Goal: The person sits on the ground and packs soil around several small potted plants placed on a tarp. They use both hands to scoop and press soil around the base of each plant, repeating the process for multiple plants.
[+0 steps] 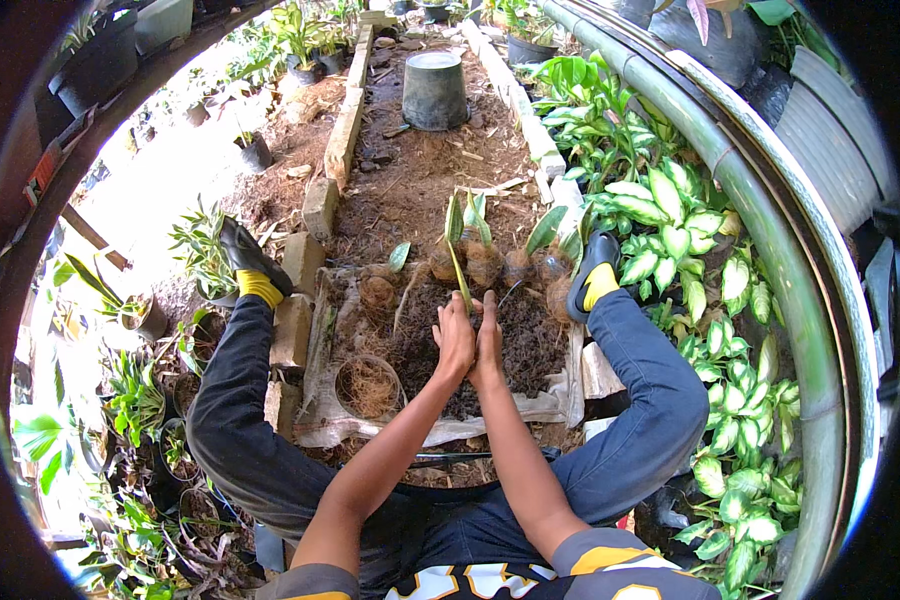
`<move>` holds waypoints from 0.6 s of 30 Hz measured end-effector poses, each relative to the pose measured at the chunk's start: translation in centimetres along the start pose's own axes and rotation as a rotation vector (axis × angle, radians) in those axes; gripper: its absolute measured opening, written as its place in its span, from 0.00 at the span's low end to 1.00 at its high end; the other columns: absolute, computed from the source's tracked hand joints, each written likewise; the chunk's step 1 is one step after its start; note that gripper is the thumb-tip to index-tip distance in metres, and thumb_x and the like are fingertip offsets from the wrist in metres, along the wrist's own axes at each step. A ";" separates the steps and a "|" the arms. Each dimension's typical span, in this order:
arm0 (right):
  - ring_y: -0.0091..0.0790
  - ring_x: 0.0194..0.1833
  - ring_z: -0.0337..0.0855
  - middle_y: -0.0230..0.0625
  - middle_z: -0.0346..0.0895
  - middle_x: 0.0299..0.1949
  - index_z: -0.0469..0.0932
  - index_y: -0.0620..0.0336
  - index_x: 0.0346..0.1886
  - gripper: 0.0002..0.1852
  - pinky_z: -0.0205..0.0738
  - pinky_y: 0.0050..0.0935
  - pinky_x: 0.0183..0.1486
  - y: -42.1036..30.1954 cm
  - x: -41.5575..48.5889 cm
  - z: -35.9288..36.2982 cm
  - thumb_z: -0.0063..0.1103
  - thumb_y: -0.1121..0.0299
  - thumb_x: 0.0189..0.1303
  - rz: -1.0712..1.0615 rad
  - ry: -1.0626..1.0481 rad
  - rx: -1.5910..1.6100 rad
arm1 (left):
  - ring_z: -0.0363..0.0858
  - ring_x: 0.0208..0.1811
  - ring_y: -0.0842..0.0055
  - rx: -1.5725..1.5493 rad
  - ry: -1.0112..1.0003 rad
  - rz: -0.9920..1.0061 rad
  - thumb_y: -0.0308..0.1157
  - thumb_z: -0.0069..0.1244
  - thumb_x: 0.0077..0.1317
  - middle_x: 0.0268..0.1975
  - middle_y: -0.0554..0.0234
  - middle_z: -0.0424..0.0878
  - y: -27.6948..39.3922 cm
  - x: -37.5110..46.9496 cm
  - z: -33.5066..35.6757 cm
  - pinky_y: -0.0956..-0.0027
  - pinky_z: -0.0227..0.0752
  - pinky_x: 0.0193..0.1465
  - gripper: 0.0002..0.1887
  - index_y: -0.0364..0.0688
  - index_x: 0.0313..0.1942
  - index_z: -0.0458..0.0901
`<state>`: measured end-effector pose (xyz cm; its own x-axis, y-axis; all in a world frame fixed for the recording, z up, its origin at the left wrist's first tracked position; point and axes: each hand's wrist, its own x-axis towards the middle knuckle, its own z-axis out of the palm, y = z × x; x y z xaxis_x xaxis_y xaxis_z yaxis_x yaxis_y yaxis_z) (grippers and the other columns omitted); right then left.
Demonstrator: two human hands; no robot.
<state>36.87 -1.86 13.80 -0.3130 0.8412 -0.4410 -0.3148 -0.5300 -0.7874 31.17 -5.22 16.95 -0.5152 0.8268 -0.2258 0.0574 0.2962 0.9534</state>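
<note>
My left hand [454, 337] and my right hand [487, 339] are pressed together, palms facing, around the base of a narrow green leaf cutting [458, 274] with yellowish edges. Its lower end is hidden between my palms. Below them dark loose soil [427, 330] is heaped on a pale woven sack [487, 429]. Just beyond my fingers stands a row of fibre-wrapped root balls [484, 264], several with upright leaves. Left of the soil lie a round fibre ball [378, 292] and a tub [339, 390] of brown coconut-like fibre [371, 386].
My legs [630, 405] are spread on both sides of the sack. Ahead, an upturned black bucket [434, 94] stands in a bed edged with pale blocks [343, 142]. Potted plants [139, 315] crowd the left, variegated foliage [675, 202] the right, beside a bamboo pole [780, 247].
</note>
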 end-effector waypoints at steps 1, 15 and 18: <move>0.42 0.64 0.73 0.42 0.69 0.65 0.65 0.65 0.71 0.49 0.67 0.37 0.65 -0.1 -0.2 -0.1 0.46 0.27 0.64 0.031 -0.027 0.013 | 0.37 0.73 0.52 0.097 -0.027 0.022 0.61 0.19 0.75 0.71 0.42 0.48 0.3 -0.2 -0.1 0.45 0.28 0.71 0.37 0.39 0.67 0.64; 0.44 0.71 0.64 0.42 0.65 0.69 0.59 0.57 0.73 0.30 0.60 0.48 0.73 -0.2 -1.4 0.8 0.38 0.48 0.77 0.097 -0.271 0.509 | 0.25 0.80 0.43 0.590 -0.034 0.109 0.63 0.11 0.75 0.80 0.43 0.32 2.1 -0.3 -0.6 0.35 0.21 0.76 0.42 0.41 0.74 0.57; 0.45 0.70 0.65 0.42 0.64 0.70 0.60 0.61 0.72 0.31 0.59 0.47 0.73 -0.3 -2.1 1.4 0.33 0.48 0.78 0.046 -0.210 0.470 | 0.25 0.80 0.43 0.623 -0.013 0.080 0.64 0.12 0.75 0.80 0.41 0.32 2.1 -0.5 -0.6 0.34 0.20 0.75 0.43 0.41 0.74 0.57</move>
<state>36.33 -3.62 15.54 -0.4943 0.8015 -0.3365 -0.6501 -0.5978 -0.4690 31.07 -5.28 19.14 -0.4783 0.8627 -0.1645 0.5850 0.4526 0.6730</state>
